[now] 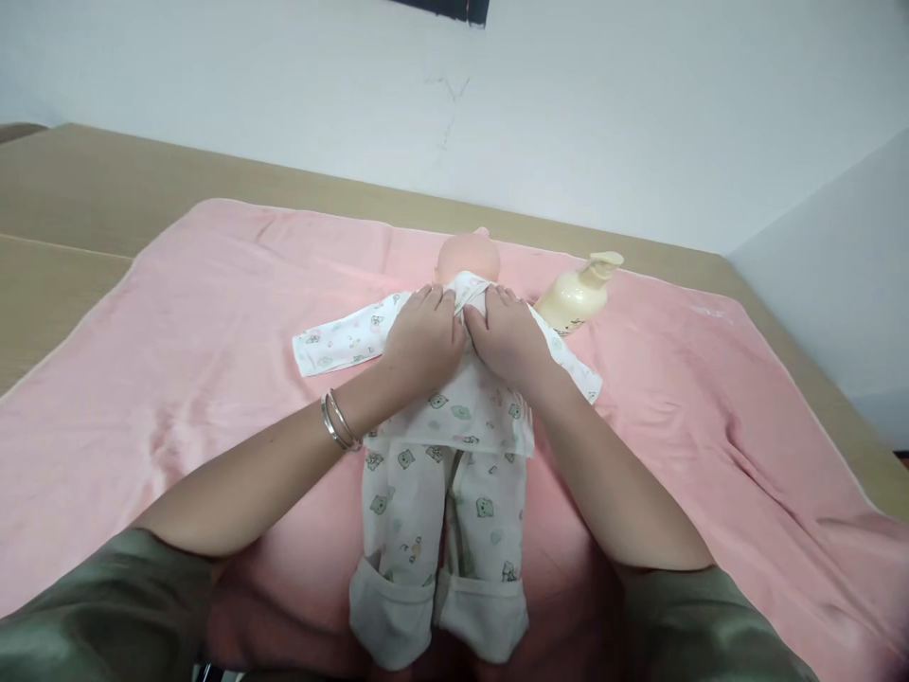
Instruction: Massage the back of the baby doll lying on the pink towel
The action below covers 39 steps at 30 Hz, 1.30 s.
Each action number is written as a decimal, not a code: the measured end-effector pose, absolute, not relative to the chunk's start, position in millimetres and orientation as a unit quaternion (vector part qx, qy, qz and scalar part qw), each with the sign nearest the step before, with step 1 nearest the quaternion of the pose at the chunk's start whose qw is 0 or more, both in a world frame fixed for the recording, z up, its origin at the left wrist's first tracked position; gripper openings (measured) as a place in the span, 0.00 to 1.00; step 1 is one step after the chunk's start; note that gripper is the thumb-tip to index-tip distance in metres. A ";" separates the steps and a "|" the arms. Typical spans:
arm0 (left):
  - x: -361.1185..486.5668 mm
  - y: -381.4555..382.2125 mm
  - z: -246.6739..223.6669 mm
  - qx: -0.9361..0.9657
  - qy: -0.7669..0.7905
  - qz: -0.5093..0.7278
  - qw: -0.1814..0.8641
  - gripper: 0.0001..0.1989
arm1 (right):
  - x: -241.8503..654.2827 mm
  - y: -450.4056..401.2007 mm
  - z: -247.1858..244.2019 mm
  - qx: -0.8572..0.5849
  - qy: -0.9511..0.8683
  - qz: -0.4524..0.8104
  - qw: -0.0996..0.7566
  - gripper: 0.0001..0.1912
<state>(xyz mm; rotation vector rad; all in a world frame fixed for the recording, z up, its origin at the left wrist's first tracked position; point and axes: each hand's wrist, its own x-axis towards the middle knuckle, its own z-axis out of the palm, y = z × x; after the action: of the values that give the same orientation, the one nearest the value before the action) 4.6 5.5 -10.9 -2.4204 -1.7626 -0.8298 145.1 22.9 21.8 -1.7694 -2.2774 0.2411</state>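
A baby doll lies on its back on a pink blanket, head toward the wall. It wears a white printed top and matching trousers with turned-up cuffs. My left hand rests flat on the left side of the doll's chest, fingers stretched toward its neck. On the other side of the chest lies my right hand, also flat, its thumb near the top's neckline. Both hands press on the cloth; neither visibly grips it. The sleeves spread out to both sides.
A cream pump bottle lies tilted on the blanket, right of the doll and close to its sleeve. The blanket covers much of a wooden table. Behind the table rises a white wall.
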 end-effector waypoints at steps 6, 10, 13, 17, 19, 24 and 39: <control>-15.7 31.6 -0.4 -0.757 -0.595 -0.241 -0.125 0.15 | 133.5 -13.5 29.9 -0.589 -0.803 0.008 0.090 0.33; -11.8 22.9 -3.6 -0.768 -0.590 -0.240 -0.071 0.20 | 138.1 -3.1 28.7 -0.588 -0.802 0.050 0.094 0.33; -1.5 5.5 -6.9 -0.789 -0.564 -0.242 -0.009 0.25 | 144.2 16.7 23.5 -0.594 -0.790 0.094 0.118 0.34; 3.2 -1.0 -5.6 -0.805 -0.545 -0.232 -0.015 0.27 | 142.4 18.4 20.4 -0.613 -0.775 0.088 0.126 0.35; -0.6 6.2 -1.7 -0.799 -0.553 -0.233 -0.041 0.25 | 137.1 4.7 22.2 -0.615 -0.778 0.058 0.114 0.34; -12.7 24.5 7.9 -0.749 -0.607 -0.227 -0.140 0.20 | 129.0 -26.2 27.6 -0.585 -0.807 0.004 0.078 0.33; -9.2 23.1 -12.3 -0.773 -0.586 -0.241 -0.027 0.20 | 141.2 5.8 13.1 -0.589 -0.791 0.090 0.141 0.35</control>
<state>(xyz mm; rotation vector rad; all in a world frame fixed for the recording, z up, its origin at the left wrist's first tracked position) -9.2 23.1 -12.3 -2.4716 -1.8731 -0.7713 141.2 5.8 13.1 -1.6998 -2.2834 0.2605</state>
